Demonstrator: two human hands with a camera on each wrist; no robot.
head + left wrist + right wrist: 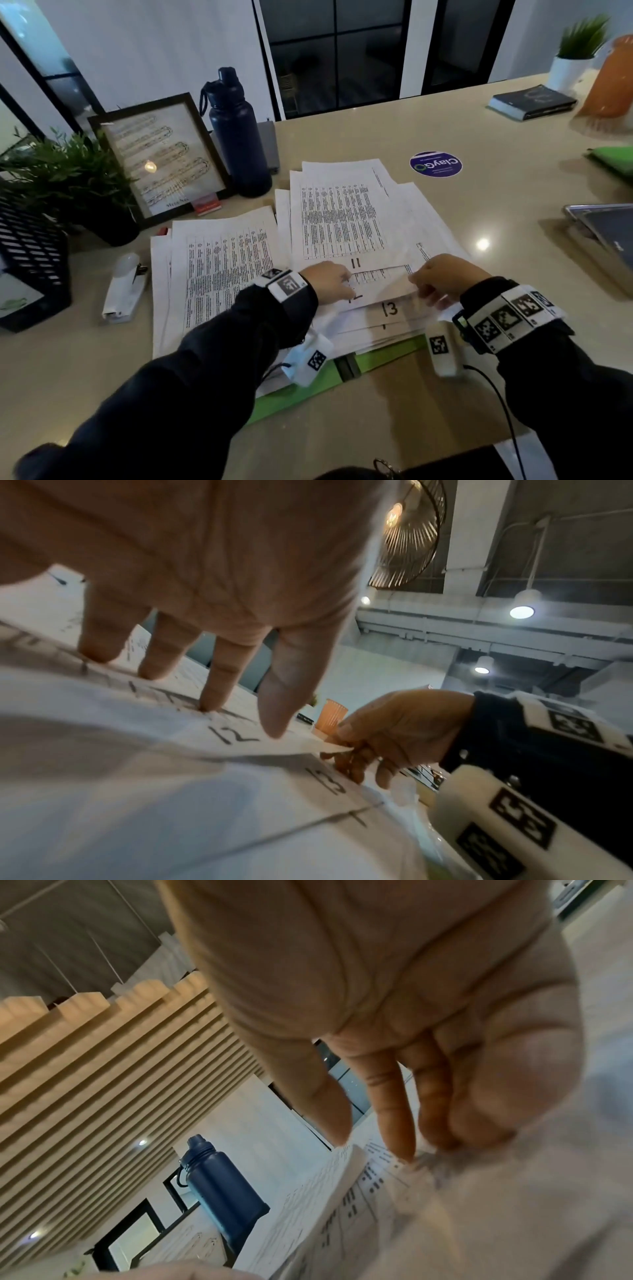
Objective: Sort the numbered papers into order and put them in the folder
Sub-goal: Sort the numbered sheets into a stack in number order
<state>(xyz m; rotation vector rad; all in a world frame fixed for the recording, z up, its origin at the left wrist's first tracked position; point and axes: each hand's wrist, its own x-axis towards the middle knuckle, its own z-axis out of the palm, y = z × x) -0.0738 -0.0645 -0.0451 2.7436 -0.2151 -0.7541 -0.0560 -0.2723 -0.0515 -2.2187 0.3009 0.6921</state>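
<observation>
Sleeves: two dark sleeves [191, 387] with marker bands fill the near edge of the head view, reaching over the green folder [387, 356].
Folder: it lies open on the table [445, 130], nearest the person, with only its green near edge and dark clip showing under a stack of sheets.
Stack on folder: sheets are fanned so their handwritten numbers show; sheet 11 [342, 219] is on top, then sheet 12 [236, 735], then sheet 13 [390, 308], with further sheets below whose numbers cannot be read.
Second pile: a pile of printed papers [219, 263] lies just left of the folder stack, no number visible on it.
Progress: judged from this layout, 11 to 13 are in running order on the folder; the second pile looks unsorted, the stack is not squared, and the folder is not closed.
Left hand: the left hand [329, 281] has its fingers extended, tips pressing down on sheet 12 near its number.
Right hand: the right hand [442, 277] pinches the right edge of sheet 12 between thumb and curled fingers.
Relation: the stack lies directly under both hands, one at each side of its near end.
</observation>
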